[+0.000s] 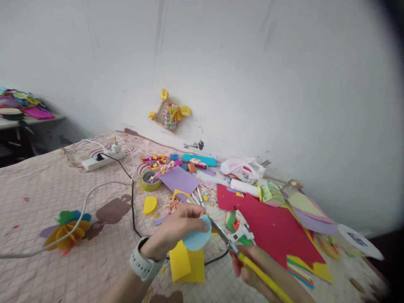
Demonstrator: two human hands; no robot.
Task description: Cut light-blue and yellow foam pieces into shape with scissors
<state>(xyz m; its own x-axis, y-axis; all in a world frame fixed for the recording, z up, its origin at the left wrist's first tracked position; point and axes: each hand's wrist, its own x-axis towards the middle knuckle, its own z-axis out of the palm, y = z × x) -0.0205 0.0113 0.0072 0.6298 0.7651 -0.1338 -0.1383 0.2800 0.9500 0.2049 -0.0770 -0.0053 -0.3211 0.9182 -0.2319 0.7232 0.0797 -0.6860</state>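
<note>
My left hand (186,221), with a pale watch on its wrist, pinches a light blue paper disc (197,239) between thumb and fingers. Closed around the handles of yellow-handled scissors (222,235), my right hand (248,269) is to the right of the disc. The scissor blades point up and left, at the disc's right edge. Yellow paper pieces (188,265) lie on the table below the disc. A white glue gun (242,229) rests just beyond my right hand.
Red sheets (274,227) cover the right side. A tape roll (150,181) and purple sheet (179,180) lie ahead. At left are a paper flower (67,231), a power strip (102,159) and trailing cables. A white wall stands behind the table.
</note>
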